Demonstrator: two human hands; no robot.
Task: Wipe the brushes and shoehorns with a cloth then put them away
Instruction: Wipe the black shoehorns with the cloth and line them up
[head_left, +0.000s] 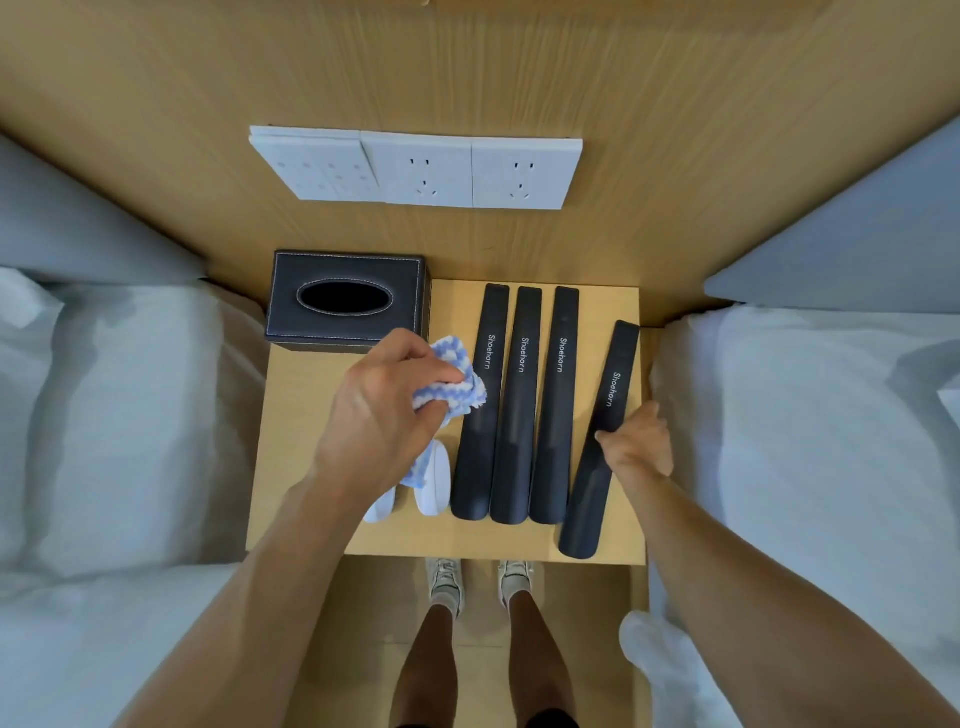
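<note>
Several black shoehorns lie lengthwise on the wooden bedside table (311, 379). Three lie side by side; the leftmost of them (480, 415) is next to the cloth. The fourth shoehorn (602, 441) lies tilted at the right, and my right hand (636, 441) grips its middle with fingers curled over it. My left hand (384, 410) holds a bunched blue-and-white cloth (449, 379) above the table's left half, close to the leftmost shoehorn. Two white brushes (434, 483) lie under my left wrist, partly hidden.
A dark leather tissue box (348, 299) stands at the table's back left. White sockets and switches (415, 166) sit on the wooden wall behind. Beds with white linen flank the table on both sides. My legs and shoes show below the table's front edge.
</note>
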